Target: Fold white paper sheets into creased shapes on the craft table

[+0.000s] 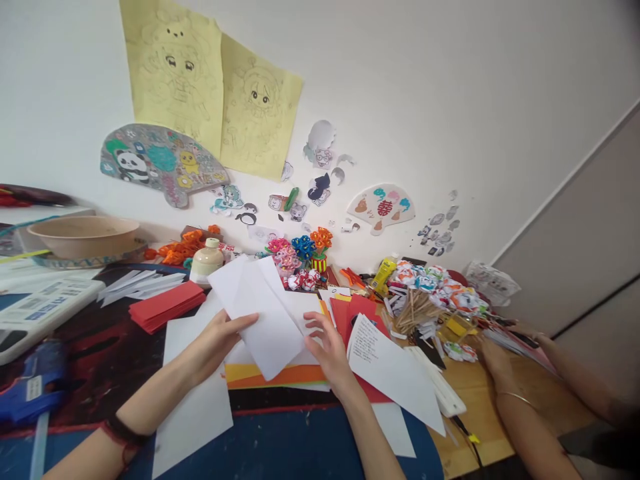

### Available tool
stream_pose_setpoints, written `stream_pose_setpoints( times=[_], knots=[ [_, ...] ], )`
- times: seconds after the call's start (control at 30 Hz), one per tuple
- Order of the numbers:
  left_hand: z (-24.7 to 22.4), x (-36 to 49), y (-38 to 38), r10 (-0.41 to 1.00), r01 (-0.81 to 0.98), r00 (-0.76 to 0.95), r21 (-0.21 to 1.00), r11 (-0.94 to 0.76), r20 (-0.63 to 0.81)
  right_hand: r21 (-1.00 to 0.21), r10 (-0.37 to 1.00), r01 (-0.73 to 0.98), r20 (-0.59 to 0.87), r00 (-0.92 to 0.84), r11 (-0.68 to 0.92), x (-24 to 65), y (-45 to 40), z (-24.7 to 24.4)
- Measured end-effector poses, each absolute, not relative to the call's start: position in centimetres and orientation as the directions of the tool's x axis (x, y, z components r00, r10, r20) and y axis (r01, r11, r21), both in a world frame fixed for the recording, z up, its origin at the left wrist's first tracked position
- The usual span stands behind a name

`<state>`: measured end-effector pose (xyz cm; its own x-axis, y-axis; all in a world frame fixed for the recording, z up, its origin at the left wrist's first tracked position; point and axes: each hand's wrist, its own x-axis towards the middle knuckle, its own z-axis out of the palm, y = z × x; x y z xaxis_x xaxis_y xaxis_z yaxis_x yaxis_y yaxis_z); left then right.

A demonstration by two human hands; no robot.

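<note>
Folded white paper sheets (270,327), partly overlapping, are held above the middle of the table in my left hand (223,337), its thumb on top and its other fingers hidden beneath. Just right of the papers, my right hand (323,340) has its fingers apart and curved, holding nothing. Below the papers lies a stack of orange and yellow paper (280,377). A large white sheet (193,400) rests under my left forearm. To the right, a printed white sheet (390,370) lies over red paper (357,310).
At the left are a blue glue gun (35,383), red paper strips (167,305), white strips (135,285) and a bowl (85,235). Craft flowers (303,248) stand behind. Another person's arms (520,407) reach in at the right, beside a white power strip (437,387).
</note>
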<state>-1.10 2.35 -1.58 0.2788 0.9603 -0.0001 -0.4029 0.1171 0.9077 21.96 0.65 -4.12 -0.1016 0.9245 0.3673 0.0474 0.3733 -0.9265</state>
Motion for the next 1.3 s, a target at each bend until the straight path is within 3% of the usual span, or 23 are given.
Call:
stream_pose_setpoints(
  times=[0.27,0.53,0.87,1.3],
  knots=[
    [-0.7,-1.1,1.6,0.961,-0.261,0.278,0.964,0.058,0.017,-0.961,0.91,0.009,0.26,-0.323,0.278,20.2,3.5,-1.7],
    [0.9,-0.6,0.1,0.969,-0.129,0.245,0.99,0.049,-0.016,-0.945,0.927,-0.007,0.322,-0.191,0.327,18.2,5.4,0.6],
    [1.5,-0.4,-0.4,0.974,-0.085,0.222,0.995,0.057,-0.037,-0.965,0.924,-0.093,0.26,-0.281,0.244,19.3,4.5,-0.9],
    [1.5,0.2,-1.0,0.988,-0.011,0.152,0.999,-0.034,0.035,-0.942,0.934,-0.178,0.314,-0.169,0.284,19.5,3.7,0.1]
  ],
)
